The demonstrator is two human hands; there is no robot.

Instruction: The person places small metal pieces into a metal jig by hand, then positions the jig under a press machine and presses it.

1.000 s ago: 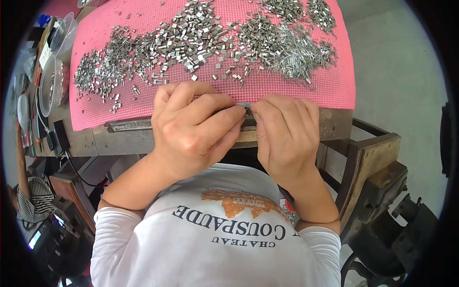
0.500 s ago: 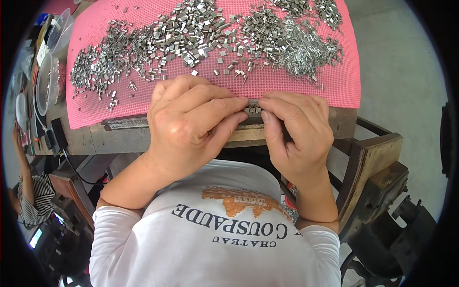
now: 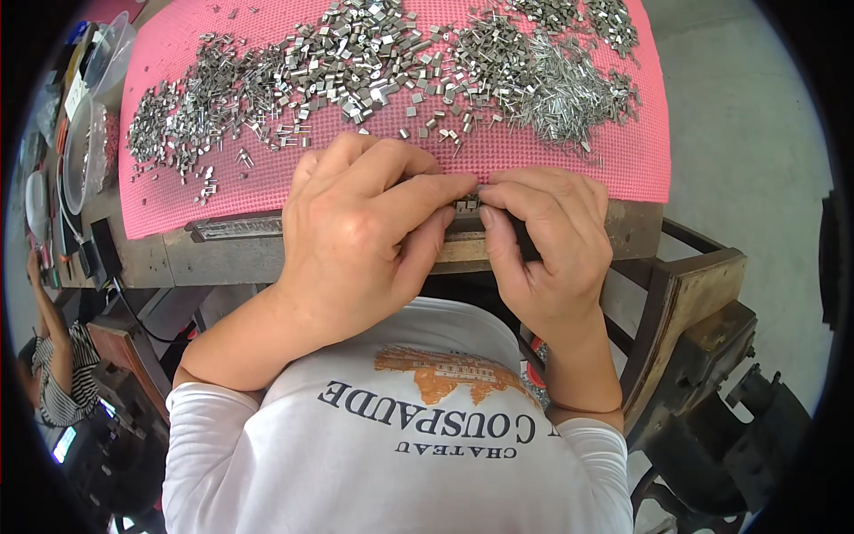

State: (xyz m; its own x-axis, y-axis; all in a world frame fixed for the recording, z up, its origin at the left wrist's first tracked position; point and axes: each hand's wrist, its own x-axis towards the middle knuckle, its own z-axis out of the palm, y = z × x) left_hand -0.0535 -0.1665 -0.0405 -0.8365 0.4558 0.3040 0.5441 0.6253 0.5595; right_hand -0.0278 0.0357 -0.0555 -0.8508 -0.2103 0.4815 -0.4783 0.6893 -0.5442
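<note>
Metal pcs [image 3: 467,206] btwn L hand [image 3: 360,222] & R hand [image 3: 560,231], both half-curled, grip unclear.

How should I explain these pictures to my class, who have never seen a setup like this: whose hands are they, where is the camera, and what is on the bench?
There is no robot here: a person works with a bare left hand and right hand. The camera sits on their head and looks down; its fisheye lens bends straight edges. On the wooden bench lies a pink mat with heaps of small metal pieces and thin metal pins. Both hands meet at the bench's near edge. Tiny metal parts show between their fingertips, too small to tell whether they are pinched or just touched.
</note>
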